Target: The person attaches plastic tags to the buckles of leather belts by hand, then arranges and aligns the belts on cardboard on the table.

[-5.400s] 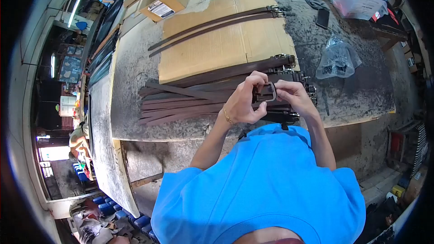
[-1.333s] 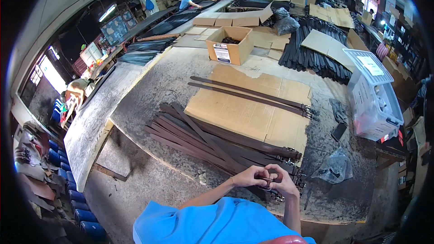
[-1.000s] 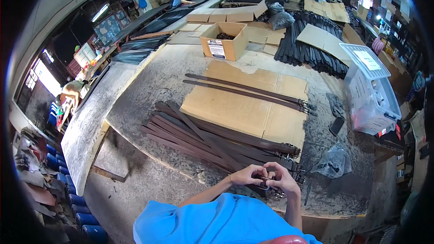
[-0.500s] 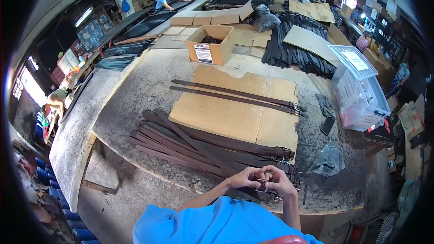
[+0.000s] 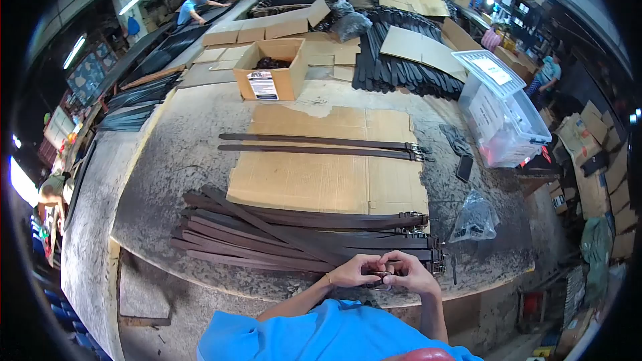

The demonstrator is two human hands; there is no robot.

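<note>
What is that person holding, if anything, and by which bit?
The left grip and right grip together seem to pinch a small, silvery metal buckle. It's too covered to tell exactly which part each one has.

Hands (image 5: 349,273) (image 5: 417,278) close together, fingers (image 5: 401,255) curled, forearms (image 5: 294,301) converging.

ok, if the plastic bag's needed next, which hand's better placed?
Probably the right hand: it is nearer the plastic bag, while the left hand sits farther across. Both hold a small metal piece.
</note>
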